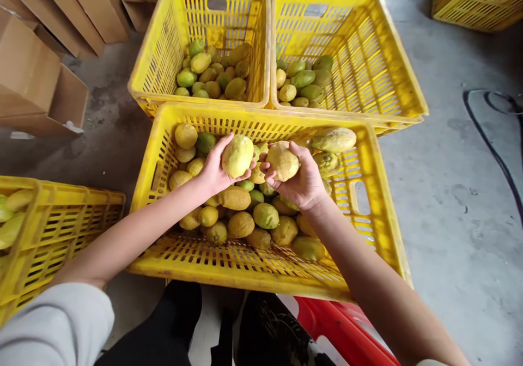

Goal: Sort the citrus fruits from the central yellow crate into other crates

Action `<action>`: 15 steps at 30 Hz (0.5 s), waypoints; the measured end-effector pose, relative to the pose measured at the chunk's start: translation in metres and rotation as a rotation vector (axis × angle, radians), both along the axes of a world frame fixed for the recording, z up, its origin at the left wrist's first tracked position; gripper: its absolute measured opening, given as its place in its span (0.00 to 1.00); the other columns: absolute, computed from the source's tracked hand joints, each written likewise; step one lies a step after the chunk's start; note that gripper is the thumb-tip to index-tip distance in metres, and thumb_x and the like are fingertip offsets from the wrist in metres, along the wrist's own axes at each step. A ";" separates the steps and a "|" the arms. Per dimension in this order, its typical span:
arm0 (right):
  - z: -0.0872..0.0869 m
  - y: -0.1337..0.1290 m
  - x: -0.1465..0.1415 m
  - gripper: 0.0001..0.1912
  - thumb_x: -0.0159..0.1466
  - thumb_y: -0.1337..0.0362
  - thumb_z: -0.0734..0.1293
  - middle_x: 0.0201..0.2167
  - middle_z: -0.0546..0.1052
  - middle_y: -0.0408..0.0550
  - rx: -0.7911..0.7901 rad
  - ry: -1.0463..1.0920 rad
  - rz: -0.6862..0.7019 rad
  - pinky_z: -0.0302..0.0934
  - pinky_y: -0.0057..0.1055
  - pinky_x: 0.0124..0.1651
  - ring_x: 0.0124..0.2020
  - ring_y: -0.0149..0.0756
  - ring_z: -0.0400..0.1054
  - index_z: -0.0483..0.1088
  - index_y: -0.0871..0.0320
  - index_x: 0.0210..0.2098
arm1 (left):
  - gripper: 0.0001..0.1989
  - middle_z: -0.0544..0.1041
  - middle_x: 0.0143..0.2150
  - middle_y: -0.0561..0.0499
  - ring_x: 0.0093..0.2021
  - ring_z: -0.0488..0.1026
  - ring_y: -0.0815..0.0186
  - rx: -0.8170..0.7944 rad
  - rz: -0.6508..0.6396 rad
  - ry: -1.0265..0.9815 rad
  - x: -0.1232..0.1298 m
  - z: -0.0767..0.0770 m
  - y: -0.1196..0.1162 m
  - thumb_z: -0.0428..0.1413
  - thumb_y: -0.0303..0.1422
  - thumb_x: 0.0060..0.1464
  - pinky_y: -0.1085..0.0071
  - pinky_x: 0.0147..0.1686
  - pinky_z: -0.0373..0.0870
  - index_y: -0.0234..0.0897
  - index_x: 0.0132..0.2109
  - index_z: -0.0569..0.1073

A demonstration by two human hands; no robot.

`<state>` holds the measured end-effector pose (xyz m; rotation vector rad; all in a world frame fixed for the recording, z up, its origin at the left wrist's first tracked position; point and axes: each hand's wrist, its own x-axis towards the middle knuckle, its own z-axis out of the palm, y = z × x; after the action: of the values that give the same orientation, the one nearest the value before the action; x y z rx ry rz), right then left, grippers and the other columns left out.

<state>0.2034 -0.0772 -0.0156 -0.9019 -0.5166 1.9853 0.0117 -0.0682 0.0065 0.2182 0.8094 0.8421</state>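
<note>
My left hand [218, 167] holds a smooth, pale yellow-green lemon-like fruit [237, 156], its fingers curled under it. In my right hand [304, 183] is a rounder, yellower lemon-like fruit [283, 160] with brownish marks, thumb on one side and fingers round the other. The two fruits are close together but apart. Both hands are over a wide yellow plastic crate [269, 276], where many more yellow and green fruits [241, 224] lie heaped. A long, pale one [334, 140] rests at the far right corner of the heap.
Beyond it stand a far-left yellow crate [153, 69] and a far-right yellow crate [376, 55], both with fruit inside. Another fruit-filled crate [77, 230] is at the left. Cardboard boxes [28, 66] stand far left. A red plastic object [343, 328] lies below; a black cable [496, 153] crosses the floor.
</note>
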 end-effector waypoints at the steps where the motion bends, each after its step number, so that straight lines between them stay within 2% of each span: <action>1: -0.001 0.000 0.001 0.21 0.58 0.47 0.76 0.36 0.80 0.48 0.012 -0.018 0.005 0.75 0.30 0.28 0.34 0.39 0.76 0.72 0.54 0.42 | 0.19 0.80 0.33 0.48 0.32 0.80 0.64 -0.029 0.003 0.005 0.000 -0.001 -0.001 0.48 0.48 0.67 0.74 0.26 0.74 0.38 0.44 0.74; 5: -0.004 0.001 0.006 0.21 0.61 0.44 0.69 0.38 0.81 0.52 0.080 -0.055 -0.020 0.78 0.42 0.36 0.42 0.49 0.78 0.73 0.54 0.42 | 0.20 0.81 0.33 0.46 0.33 0.81 0.61 -0.058 0.018 -0.002 -0.003 -0.007 -0.003 0.49 0.49 0.64 0.72 0.27 0.76 0.37 0.42 0.74; 9: -0.004 0.001 0.005 0.20 0.59 0.47 0.68 0.42 0.82 0.54 0.141 -0.043 -0.031 0.79 0.54 0.44 0.50 0.56 0.77 0.73 0.54 0.43 | 0.23 0.83 0.45 0.41 0.49 0.82 0.54 0.025 0.044 -0.047 -0.005 -0.010 -0.004 0.45 0.48 0.64 0.63 0.42 0.81 0.35 0.49 0.75; 12: -0.003 0.000 0.001 0.20 0.60 0.46 0.71 0.41 0.82 0.52 0.117 -0.036 -0.055 0.80 0.50 0.45 0.49 0.52 0.78 0.73 0.53 0.44 | 0.20 0.82 0.49 0.41 0.55 0.80 0.55 0.038 0.052 -0.062 -0.005 -0.009 -0.004 0.45 0.43 0.66 0.65 0.46 0.80 0.35 0.50 0.75; 15: -0.002 0.000 -0.001 0.20 0.62 0.45 0.74 0.38 0.82 0.48 0.071 -0.017 -0.097 0.81 0.41 0.42 0.42 0.45 0.80 0.74 0.53 0.43 | 0.22 0.82 0.49 0.41 0.48 0.81 0.60 0.010 0.038 -0.088 -0.005 -0.008 -0.003 0.43 0.45 0.69 0.74 0.35 0.78 0.35 0.48 0.75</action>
<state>0.2022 -0.0775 -0.0176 -0.8837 -0.5402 1.8621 0.0065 -0.0713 -0.0011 0.1731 0.7289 0.8858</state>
